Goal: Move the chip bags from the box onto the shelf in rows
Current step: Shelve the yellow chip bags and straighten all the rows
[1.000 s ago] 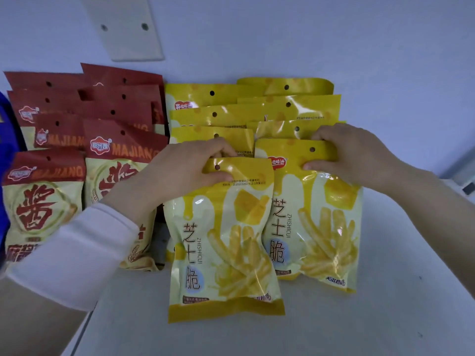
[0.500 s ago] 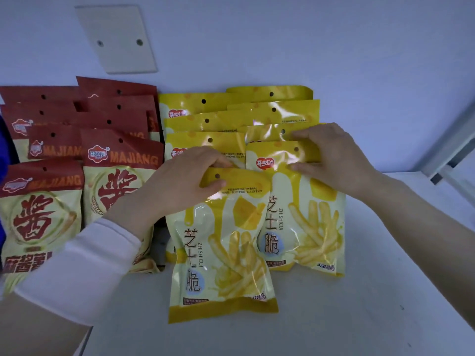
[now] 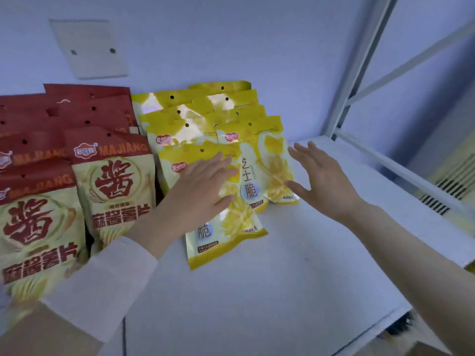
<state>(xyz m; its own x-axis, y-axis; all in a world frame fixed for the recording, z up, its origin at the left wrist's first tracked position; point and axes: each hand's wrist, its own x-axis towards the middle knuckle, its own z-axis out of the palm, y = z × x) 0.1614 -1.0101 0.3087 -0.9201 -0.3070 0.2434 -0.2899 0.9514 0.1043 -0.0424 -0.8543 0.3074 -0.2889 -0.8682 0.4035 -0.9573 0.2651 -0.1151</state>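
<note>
Just right of the red bags [image 3: 113, 186], the front yellow bag [image 3: 239, 222] lies on the shelf [image 3: 282, 291], left hand [image 3: 203, 186] flat on it, right hand [image 3: 318, 181] spread beside, holding nothing. Looks light, slippery, crushable: best pinched by its top seam.

Wall: plain pale blue-white wall [image 3: 231, 34] ahead of me, filling the upper frame.
Plate: cream cover plate [image 3: 88, 48] with two screws, upper left, on that wall.
Shelf: white shelf board [image 3: 282, 291], lower centre to right.
Frame: grey-white upright post [image 3: 359, 65], upper right; slanted brace [image 3: 411, 60] beside it.
Vent: dark-slatted grille [image 3: 452, 186], right edge, seen past the shelf frame.
Light: cool, even, soft shadows.
</note>
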